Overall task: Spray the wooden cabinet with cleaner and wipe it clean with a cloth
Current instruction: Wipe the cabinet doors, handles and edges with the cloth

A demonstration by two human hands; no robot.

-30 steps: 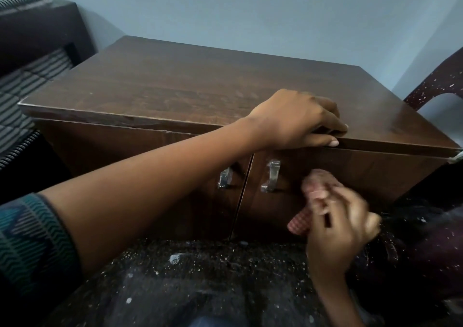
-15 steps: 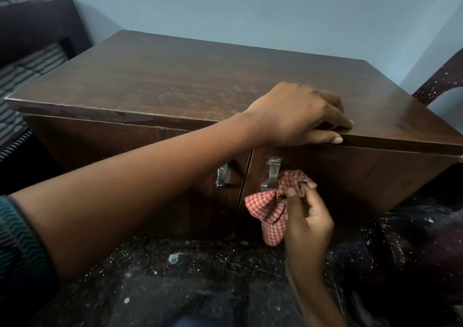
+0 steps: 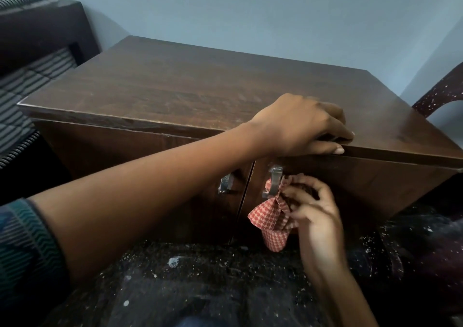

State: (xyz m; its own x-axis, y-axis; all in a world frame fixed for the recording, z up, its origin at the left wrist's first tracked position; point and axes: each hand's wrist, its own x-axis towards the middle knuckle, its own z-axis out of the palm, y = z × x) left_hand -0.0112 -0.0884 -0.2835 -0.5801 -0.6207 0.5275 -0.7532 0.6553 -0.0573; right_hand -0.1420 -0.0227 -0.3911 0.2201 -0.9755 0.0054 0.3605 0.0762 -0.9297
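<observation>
Black, white-flecked floor (image 3: 200, 276) was seen nearest, and at the lower left a patterned sleeve (image 3: 22, 239), from which the left forearm was stretched across toward the cabinet. Just beyond the floor, the red-checked cloth (image 3: 269, 216) was held bunched in the right hand (image 3: 315, 211). The grip was closed round it with curled fingers, and a loose corner hung below.

The cloth lay to the left of that hand and was set against, or just beside, the metal handle (image 3: 274, 182) of the right-hand door; contact could not be told for certain. The handle's long axis stood upright, so it was judged that the coming stroke would best be run up and down along it, with the door face straight behind the cloth. A second handle (image 3: 225, 185) was set just across the door gap, to the left.

Farther off, the left hand (image 3: 300, 126) was laid on the front edge of the wooden cabinet (image 3: 188, 88) top, right of that edge's middle. The edge was gripped between fingers above and thumb on its front face, and the hand was judged to be steadying. The right hand was the nearer to the work. No cleaner bottle was in view.
</observation>
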